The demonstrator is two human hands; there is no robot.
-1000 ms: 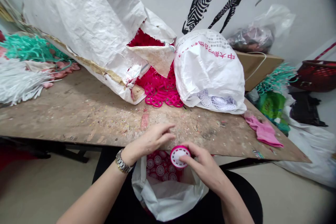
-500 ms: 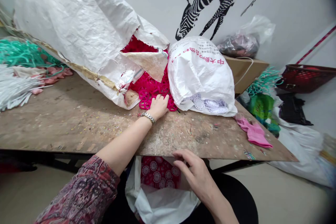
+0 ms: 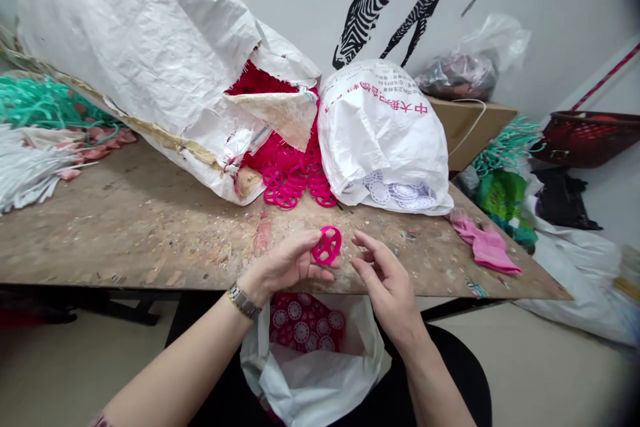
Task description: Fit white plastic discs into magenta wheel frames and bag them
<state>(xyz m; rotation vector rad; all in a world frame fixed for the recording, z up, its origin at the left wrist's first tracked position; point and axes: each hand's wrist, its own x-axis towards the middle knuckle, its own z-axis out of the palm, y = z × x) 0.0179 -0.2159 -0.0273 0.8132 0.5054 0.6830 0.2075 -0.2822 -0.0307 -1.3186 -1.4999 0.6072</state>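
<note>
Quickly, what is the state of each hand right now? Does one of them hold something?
Left hand: closed, holding a pink plastic wheel.
Right hand: open, holding nothing.

Left hand point(image 3: 285, 265) is curled up, fingers pinching, and the right hand point(image 3: 384, 273) hangs just beside it, fingers loosely spread.

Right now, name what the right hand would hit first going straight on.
The right hand would probably meet the magenta plastic wheel held in the left hand first, though depth is unclear.
</note>
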